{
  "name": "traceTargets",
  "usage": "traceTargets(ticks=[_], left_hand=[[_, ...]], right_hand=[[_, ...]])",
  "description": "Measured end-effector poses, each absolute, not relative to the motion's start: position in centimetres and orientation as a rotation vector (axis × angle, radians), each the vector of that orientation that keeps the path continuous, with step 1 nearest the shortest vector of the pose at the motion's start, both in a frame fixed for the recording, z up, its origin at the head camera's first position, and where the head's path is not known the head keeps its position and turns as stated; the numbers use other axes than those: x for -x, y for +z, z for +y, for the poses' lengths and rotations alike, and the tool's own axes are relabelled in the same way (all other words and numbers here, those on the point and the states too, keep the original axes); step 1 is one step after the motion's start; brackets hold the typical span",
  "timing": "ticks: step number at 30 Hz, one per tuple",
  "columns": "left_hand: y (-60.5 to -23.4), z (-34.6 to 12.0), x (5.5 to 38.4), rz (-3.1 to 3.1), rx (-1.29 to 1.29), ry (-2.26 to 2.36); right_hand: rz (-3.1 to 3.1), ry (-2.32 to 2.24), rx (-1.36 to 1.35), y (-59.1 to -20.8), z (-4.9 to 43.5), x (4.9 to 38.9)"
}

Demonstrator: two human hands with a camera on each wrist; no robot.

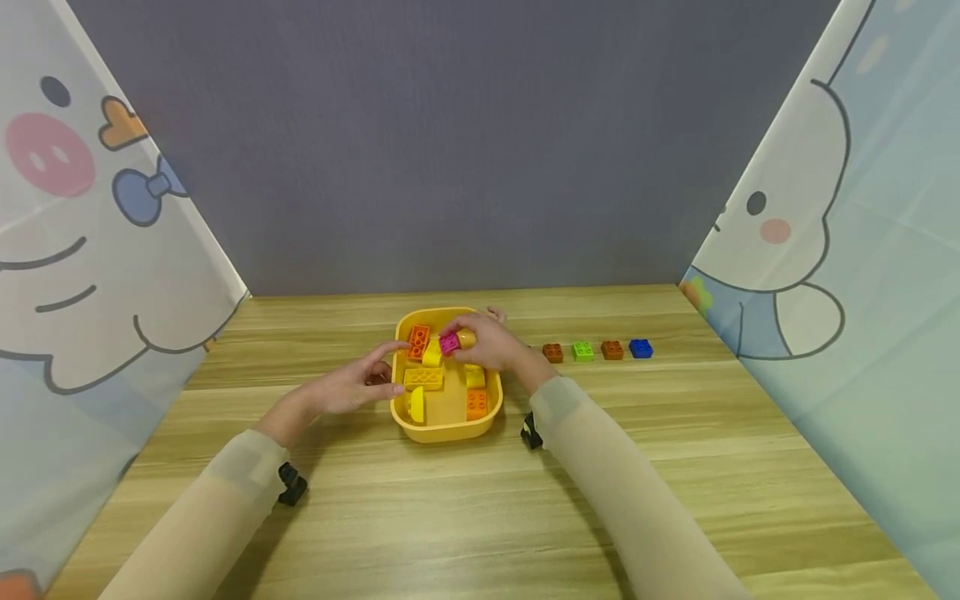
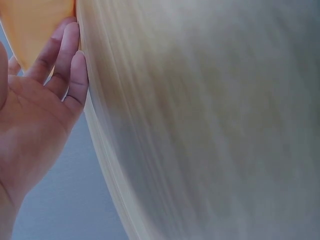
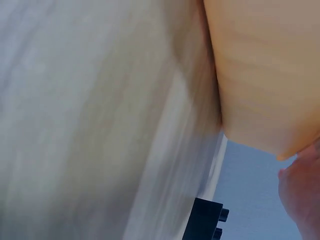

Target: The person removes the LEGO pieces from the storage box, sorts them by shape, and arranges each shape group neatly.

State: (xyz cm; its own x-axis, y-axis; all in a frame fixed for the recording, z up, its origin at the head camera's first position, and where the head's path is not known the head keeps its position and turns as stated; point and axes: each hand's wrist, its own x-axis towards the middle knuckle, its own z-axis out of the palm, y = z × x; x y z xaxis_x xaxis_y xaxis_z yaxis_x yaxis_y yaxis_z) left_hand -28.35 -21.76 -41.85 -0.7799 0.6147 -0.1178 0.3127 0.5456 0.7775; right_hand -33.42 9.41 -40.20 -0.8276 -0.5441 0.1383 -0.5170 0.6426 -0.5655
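A yellow tray [image 1: 442, 433] holds several toy building bricks. Over its far part my right hand [image 1: 487, 340] pinches a magenta brick [image 1: 449, 343] between thumb and fingers. An orange-yellow rounded piece [image 1: 467, 338] shows beside that brick, under the fingers; whether the two are joined I cannot tell. My left hand [image 1: 348, 386] rests at the tray's left rim, fingers spread and holding nothing. In the left wrist view, the left hand's [image 2: 42, 100] fingers reach to the tray wall. Only the edge of the right hand [image 3: 302, 187] appears in the right wrist view.
Inside the tray lie an orange-red brick [image 1: 418, 342], a long yellow brick [image 1: 423, 379], a yellow curved piece [image 1: 417, 404] and an orange brick [image 1: 477, 405]. Right of it, a row runs brown [image 1: 552, 352], green [image 1: 582, 351], brown [image 1: 612, 349], blue brick [image 1: 641, 348]. A black brick [image 3: 202, 220] stands near the tray.
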Motion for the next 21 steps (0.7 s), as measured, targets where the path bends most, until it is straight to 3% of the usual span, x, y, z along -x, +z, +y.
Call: traceTargets(ticks=[21], left_hand=[[-41.9, -21.6, 28.5, 2.421, -0.778, 1.096]], right_hand=[[2.823, -1.130, 1.007, -37.0, 17.0, 31.2]])
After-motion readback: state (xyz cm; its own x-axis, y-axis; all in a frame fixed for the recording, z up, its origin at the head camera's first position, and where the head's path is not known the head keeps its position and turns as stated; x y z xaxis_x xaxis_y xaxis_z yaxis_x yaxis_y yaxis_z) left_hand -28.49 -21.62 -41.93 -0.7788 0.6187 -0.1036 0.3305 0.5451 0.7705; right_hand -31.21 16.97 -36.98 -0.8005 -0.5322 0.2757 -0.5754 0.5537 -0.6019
